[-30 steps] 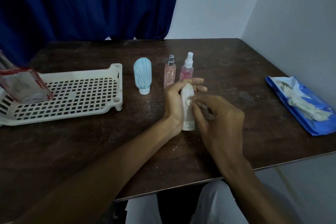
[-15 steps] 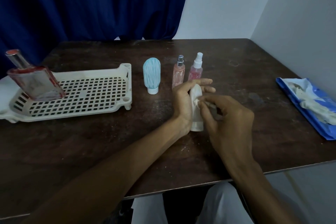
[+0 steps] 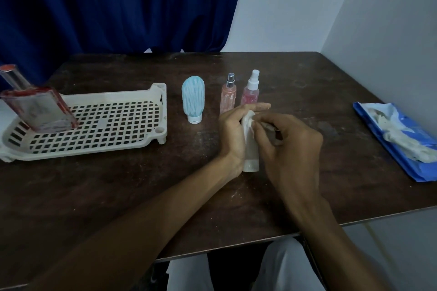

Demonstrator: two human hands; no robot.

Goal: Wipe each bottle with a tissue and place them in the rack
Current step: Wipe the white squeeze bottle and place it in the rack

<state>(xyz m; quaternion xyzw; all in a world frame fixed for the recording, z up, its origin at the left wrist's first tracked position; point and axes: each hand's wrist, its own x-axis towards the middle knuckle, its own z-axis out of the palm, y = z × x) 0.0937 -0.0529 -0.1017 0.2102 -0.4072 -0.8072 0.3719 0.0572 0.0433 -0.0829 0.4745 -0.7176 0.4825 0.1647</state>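
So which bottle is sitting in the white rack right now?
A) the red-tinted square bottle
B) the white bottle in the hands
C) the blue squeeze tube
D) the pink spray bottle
A: the red-tinted square bottle stands at the left end of the rack; the rest are outside it.

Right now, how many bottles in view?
5: red perfume bottle in the rack; blue bottle, silver-topped pink spray and white-topped pink spray standing on the table; white bottle in the left hand. None seems hidden.

Dim, soft indoor light; wide-angle edge distortion.
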